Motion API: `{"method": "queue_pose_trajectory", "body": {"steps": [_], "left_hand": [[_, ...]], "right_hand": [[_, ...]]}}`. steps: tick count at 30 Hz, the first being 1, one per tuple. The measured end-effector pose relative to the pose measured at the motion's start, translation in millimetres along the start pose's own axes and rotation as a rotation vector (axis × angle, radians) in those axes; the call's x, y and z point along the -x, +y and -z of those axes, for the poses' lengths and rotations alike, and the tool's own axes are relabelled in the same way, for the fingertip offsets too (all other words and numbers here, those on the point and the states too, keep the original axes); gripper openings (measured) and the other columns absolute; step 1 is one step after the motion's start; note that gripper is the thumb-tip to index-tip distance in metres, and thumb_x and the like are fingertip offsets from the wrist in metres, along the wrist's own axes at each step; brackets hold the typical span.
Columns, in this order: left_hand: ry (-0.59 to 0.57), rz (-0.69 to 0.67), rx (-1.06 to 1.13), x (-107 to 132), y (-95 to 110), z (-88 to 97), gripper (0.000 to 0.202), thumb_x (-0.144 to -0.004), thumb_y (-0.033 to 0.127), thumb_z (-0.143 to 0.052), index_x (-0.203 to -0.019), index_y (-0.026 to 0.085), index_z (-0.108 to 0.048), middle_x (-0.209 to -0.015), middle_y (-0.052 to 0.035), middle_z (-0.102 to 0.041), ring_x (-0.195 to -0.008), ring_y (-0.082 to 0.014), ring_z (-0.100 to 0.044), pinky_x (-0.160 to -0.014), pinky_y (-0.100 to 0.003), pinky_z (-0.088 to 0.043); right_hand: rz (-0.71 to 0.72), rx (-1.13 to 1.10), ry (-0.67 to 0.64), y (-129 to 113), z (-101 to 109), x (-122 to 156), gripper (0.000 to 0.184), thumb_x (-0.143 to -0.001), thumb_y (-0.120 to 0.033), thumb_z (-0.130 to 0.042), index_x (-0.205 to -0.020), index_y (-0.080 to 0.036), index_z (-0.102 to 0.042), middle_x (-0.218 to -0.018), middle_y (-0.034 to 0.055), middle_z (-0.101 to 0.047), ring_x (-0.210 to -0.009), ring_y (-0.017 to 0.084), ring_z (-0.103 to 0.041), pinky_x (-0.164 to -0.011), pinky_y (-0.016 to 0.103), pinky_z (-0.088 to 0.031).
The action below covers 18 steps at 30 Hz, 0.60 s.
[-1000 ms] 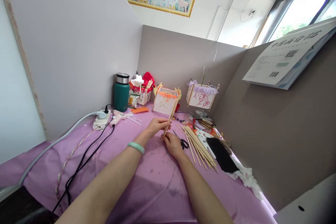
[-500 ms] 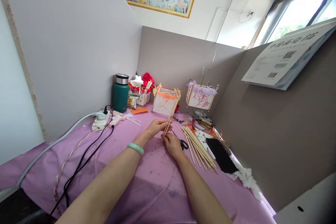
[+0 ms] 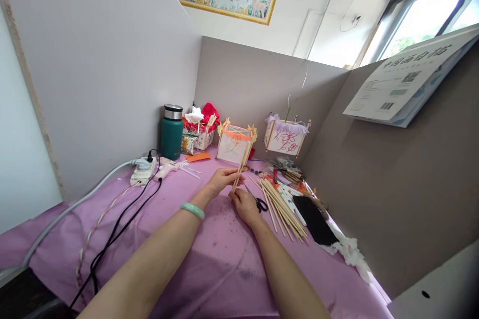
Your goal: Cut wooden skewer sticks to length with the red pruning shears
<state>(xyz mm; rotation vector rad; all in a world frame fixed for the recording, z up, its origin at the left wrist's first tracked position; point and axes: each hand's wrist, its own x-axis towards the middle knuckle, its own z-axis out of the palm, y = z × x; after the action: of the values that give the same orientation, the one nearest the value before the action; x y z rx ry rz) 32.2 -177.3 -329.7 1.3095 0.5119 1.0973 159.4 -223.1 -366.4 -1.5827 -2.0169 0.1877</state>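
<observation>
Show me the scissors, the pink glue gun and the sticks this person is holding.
Scissors (image 3: 262, 204), head view, on the black handles.
Pink hot glue gun (image 3: 165, 170), head view, on the body.
Held wooden sticks (image 3: 238, 182), head view, on their middle.

Best way in: over the purple tablecloth (image 3: 209, 271), lower centre, under your forearms. Only small specks lie there.

Right of your right hand (image 3: 245, 208): scissors (image 3: 259, 204) just beside it, then a loose pile of wooden sticks (image 3: 281, 209), then a black pad (image 3: 314, 227). That side is blocked up to the right partition (image 3: 374, 184).

Ahead of your left hand (image 3: 224, 180): a paper lantern (image 3: 232, 145) right behind the held sticks (image 3: 239, 177).

Upper left of the frame: glue gun (image 3: 166, 169), power strip (image 3: 142, 172) and a green flask (image 3: 172, 132). Black cables (image 3: 116, 229) cross the cloth at lower left, a snag risk.
</observation>
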Motion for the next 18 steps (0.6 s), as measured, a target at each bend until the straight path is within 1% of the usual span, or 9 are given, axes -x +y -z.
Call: {"method": "queue_pose_trajectory", "body": {"steps": [4, 8, 14, 18], "left_hand": [[-0.018, 0.008, 0.011, -0.5, -0.7, 0.7, 0.046, -0.065, 0.041, -0.073, -0.101, 0.012, -0.067, -0.085, -0.0094, -0.070, -0.074, -0.0173, -0.065, -0.076, -0.034, -0.049], [-0.037, 0.009, 0.025, -0.5, -1.2, 1.9, 0.046, -0.066, 0.041, -0.072, -0.101, 0.012, -0.066, -0.085, -0.0097, -0.070, -0.073, -0.0173, -0.065, -0.077, -0.035, -0.049], [-0.100, 0.002, 0.031, -0.7, -2.5, 3.2, 0.046, -0.070, 0.043, -0.069, -0.104, 0.012, -0.065, -0.088, -0.0105, -0.070, -0.075, -0.0167, -0.065, -0.078, -0.034, -0.048], [-0.109, 0.014, 0.026, -0.2, -1.7, 2.3, 0.048, -0.070, 0.045, -0.069, -0.104, 0.012, -0.065, -0.090, -0.0110, -0.069, -0.076, -0.0170, -0.065, -0.077, -0.034, -0.048]], "right_hand": [[0.007, -0.041, 0.007, 0.3, -0.2, 1.6, 0.022, -0.089, -0.030, -0.047, -0.085, -0.018, -0.065, -0.085, 0.0052, -0.067, -0.077, 0.016, -0.060, -0.064, 0.023, -0.035], [0.011, -0.048, 0.010, 0.7, -0.7, 1.7, 0.022, -0.089, -0.029, -0.047, -0.085, -0.018, -0.065, -0.087, 0.0057, -0.068, -0.076, 0.016, -0.060, -0.064, 0.023, -0.035], [0.018, -0.067, -0.009, 0.9, -1.0, 0.7, 0.022, -0.089, -0.025, -0.046, -0.096, -0.018, -0.065, -0.096, 0.0063, -0.068, -0.086, 0.018, -0.061, -0.069, 0.024, -0.038], [0.035, -0.106, -0.009, 0.4, -0.3, 1.2, 0.023, -0.089, -0.024, -0.045, -0.097, -0.018, -0.065, -0.100, 0.0071, -0.067, -0.091, 0.019, -0.061, -0.075, 0.025, -0.041]]}}
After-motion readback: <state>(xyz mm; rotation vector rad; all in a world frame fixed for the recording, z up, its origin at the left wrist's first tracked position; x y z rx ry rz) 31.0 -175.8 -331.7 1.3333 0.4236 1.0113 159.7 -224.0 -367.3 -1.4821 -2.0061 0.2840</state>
